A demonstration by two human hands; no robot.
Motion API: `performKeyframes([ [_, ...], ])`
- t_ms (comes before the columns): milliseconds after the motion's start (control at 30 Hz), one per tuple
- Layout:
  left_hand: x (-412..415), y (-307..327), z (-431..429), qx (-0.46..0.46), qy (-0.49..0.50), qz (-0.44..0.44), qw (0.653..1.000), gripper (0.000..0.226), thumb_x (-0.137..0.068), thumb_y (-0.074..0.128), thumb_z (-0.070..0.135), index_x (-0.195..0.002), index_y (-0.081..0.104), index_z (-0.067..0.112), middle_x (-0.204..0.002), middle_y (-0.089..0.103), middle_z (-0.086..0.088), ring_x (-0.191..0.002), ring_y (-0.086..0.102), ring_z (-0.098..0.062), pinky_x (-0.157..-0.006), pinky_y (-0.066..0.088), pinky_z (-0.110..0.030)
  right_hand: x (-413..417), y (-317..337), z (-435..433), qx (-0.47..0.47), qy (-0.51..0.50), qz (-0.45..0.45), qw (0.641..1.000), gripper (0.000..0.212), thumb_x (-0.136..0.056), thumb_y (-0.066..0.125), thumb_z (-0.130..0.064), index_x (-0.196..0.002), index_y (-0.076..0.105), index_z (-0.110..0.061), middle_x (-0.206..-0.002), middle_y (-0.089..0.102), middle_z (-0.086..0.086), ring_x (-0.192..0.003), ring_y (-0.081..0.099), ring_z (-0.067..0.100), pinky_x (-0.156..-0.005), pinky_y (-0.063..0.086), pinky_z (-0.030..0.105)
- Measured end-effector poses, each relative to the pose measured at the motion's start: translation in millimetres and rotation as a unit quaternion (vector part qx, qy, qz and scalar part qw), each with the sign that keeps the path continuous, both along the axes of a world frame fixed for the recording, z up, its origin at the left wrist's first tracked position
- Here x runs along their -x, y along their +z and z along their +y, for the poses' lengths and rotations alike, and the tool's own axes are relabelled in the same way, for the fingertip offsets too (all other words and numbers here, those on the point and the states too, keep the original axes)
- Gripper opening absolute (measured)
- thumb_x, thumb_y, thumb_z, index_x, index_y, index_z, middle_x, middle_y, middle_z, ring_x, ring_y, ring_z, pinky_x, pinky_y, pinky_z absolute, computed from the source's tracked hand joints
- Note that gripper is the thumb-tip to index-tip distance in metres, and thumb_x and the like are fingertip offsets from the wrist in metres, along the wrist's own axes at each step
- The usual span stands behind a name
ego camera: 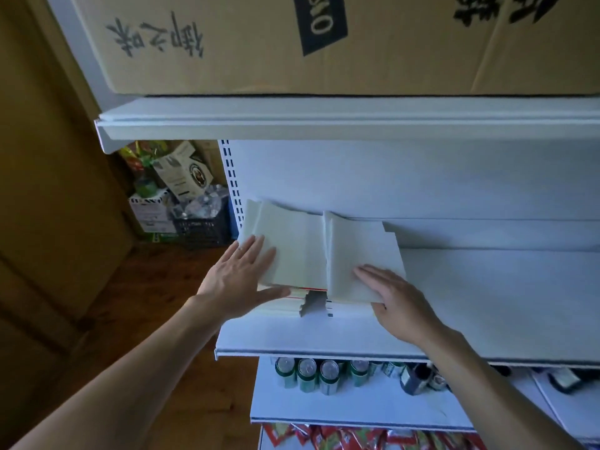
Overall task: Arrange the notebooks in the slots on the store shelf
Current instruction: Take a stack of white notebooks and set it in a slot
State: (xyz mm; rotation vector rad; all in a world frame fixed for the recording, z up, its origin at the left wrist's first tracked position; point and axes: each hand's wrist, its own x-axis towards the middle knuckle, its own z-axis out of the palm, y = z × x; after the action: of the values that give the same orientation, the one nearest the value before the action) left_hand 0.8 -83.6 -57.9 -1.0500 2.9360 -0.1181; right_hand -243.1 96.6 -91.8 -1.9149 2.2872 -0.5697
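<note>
my left hand: fingers straight, flat on left notebook stack | my right hand: fingers straight, flat on right notebook stack | stacks side by side under my fingers, on shelf

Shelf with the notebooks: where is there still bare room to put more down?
The shelf is bare from the right notebook stack to the picture's right edge, plus a strip along its front lip. Its left end is crowded: left notebook stack beside the right one, left hand and right hand resting on them.
</note>
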Motion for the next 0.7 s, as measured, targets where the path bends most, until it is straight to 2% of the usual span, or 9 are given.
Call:
performKeyframes([
  [100, -8.2, -0.3, 0.2, 0.035, -0.016, 0.028, 0.999, 0.100, -0.072, 0.000, 0.086, -0.153, 0.019, 0.031, -0.162, 0.008, -0.004, -0.150, 0.004, -0.020, -0.116, -0.005, -0.033, 0.5, 1.6, -3.4, -0.005, -0.001, -0.010, 1.000, 0.064, -0.090, 0.051, 0.000, -0.145, 0.039, -0.029, -0.150, 0.032, -0.020, -0.141, 0.028, 0.002, -0.109, 0.014, 0.011],
  [233, -19.5, 8.8, 4.5, 0.031, -0.032, 0.158, 0.986, 0.076, -0.087, 0.017, 0.075, -0.127, 0.062, 0.029, -0.146, 0.047, -0.008, -0.138, 0.040, -0.031, -0.107, 0.042, -0.048, 0.5, 10.0, -3.3, 0.017, -0.019, -0.103, 0.994, 0.056, -0.093, 0.051, 0.001, -0.140, 0.047, -0.029, -0.140, 0.035, -0.027, -0.137, 0.034, 0.000, -0.103, 0.016, -0.001],
  [300, -23.0, 17.3, 5.4, -0.012, -0.011, 0.226, 0.974, 0.064, -0.086, 0.029, 0.067, -0.122, 0.067, 0.030, -0.148, 0.045, -0.004, -0.135, 0.043, -0.026, -0.101, 0.047, -0.045, -4.3, 18.5, -3.5, 0.072, -0.061, -0.166, 0.982, 0.051, -0.094, 0.050, -0.002, -0.136, 0.052, -0.032, -0.135, 0.043, -0.028, -0.129, 0.045, -0.002, -0.096, 0.025, -0.004],
  [367, -23.4, 27.3, 7.5, -0.067, -0.003, 0.289, 0.955, 0.057, -0.085, 0.038, 0.062, -0.122, 0.067, 0.031, -0.152, 0.037, 0.003, -0.130, 0.048, -0.015, -0.097, 0.047, -0.034, -9.6, 29.8, -4.7, 0.120, -0.111, -0.199, 0.966, 0.043, -0.098, 0.049, -0.011, -0.133, 0.054, -0.035, -0.127, 0.052, -0.025, -0.095, 0.059, -0.015, -0.075, 0.036, -0.005],
  [433, -22.1, 36.3, 10.8, -0.131, 0.001, 0.366, 0.921, 0.048, -0.089, 0.045, 0.054, -0.122, 0.067, 0.026, -0.148, 0.037, 0.010, -0.117, 0.051, -0.003, -0.085, 0.046, -0.013, -13.4, 38.3, -6.1, 0.155, -0.147, -0.227, 0.950, 0.039, -0.099, 0.047, -0.015, -0.132, 0.055, -0.036, -0.118, 0.057, -0.021, -0.066, 0.056, -0.016, -0.058, 0.037, -0.001],
  [467, -21.7, 38.9, 12.0, -0.159, 0.006, 0.405, 0.900, 0.044, -0.091, 0.048, 0.049, -0.122, 0.067, 0.024, -0.141, 0.044, 0.012, -0.112, 0.053, -0.001, -0.077, 0.044, -0.006, -14.1, 40.8, -6.5, 0.173, -0.162, -0.237, 0.942, 0.038, -0.099, 0.047, -0.017, -0.130, 0.056, -0.036, -0.115, 0.059, -0.020, -0.070, 0.056, -0.012, -0.059, 0.037, -0.001],
  [533, -20.6, 40.4, 14.1, -0.219, 0.016, 0.495, 0.841, 0.036, -0.092, 0.052, 0.044, -0.115, 0.069, 0.022, -0.117, 0.067, 0.012, -0.102, 0.065, -0.010, -0.070, 0.051, -0.011, -13.6, 44.7, -5.5, 0.203, -0.193, -0.261, 0.924, 0.036, -0.098, 0.047, -0.018, -0.126, 0.060, -0.036, -0.106, 0.065, -0.013, -0.086, 0.060, 0.006, -0.062, 0.037, 0.000],
  [600, -16.3, 44.7, 19.1, -0.292, 0.037, 0.579, 0.761, 0.026, -0.092, 0.052, 0.040, -0.100, 0.070, 0.022, -0.096, 0.072, 0.011, -0.097, 0.069, -0.017, -0.075, 0.057, -0.019, -11.2, 48.7, -1.4, 0.229, -0.218, -0.290, 0.903, 0.031, -0.098, 0.047, -0.019, -0.122, 0.062, -0.031, -0.099, 0.066, -0.009, -0.092, 0.060, 0.013, -0.067, 0.041, 0.009],
  [700, 0.8, 53.0, 37.0, -0.333, 0.024, 0.624, 0.707, 0.023, -0.093, 0.051, 0.036, -0.096, 0.068, 0.022, -0.100, 0.070, 0.007, -0.099, 0.068, -0.016, -0.077, 0.056, -0.017, -1.0, 57.7, 12.3, 0.278, -0.250, -0.343, 0.862, 0.024, -0.099, 0.047, -0.020, -0.117, 0.063, -0.024, -0.101, 0.066, -0.005, -0.097, 0.061, 0.016, -0.073, 0.042, 0.023],
])
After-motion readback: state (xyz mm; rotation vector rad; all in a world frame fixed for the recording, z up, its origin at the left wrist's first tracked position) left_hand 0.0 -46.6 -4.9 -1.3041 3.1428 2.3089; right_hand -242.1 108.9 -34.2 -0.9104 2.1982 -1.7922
